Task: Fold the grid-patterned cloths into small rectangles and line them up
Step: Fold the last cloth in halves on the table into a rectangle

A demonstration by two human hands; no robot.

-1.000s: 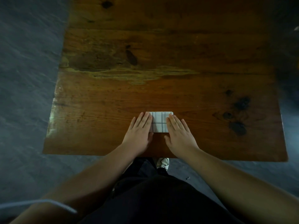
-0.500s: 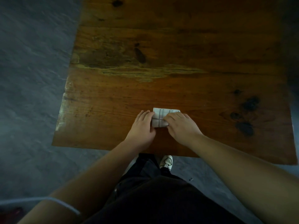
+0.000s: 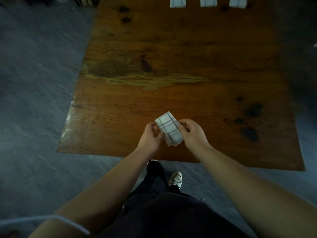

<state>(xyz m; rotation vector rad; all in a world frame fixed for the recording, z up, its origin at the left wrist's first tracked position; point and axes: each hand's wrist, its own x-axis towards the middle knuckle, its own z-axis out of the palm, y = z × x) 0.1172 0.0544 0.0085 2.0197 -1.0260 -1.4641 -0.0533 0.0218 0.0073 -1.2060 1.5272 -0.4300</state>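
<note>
I count four white grid-patterned folded cloths [image 3: 169, 129] [image 3: 177, 2] [image 3: 208, 1] [image 3: 237, 2]: one between my left hand [image 3: 151, 137] and right hand [image 3: 193, 133], three far beyond them. One brown wooden table [image 3: 171, 57].

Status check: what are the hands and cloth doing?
Left hand and right hand grip the folded cloth. Three finished cloths lined at far edge. Nothing blocking.

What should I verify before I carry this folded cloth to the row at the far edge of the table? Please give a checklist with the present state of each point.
1. Fold: the folded cloth is a small rectangle: ok.
2. Hold: the left hand and the right hand grip its long sides: ok.
3. Row: the row of folded cloths lies along the far edge: ok.
4. Free place: bare table shows left of the row: ok.
5. Direction: the held cloth is turned askew to the row: not ok.
6. Row ends level: cut off by the picture edge: cannot tell.
</note>
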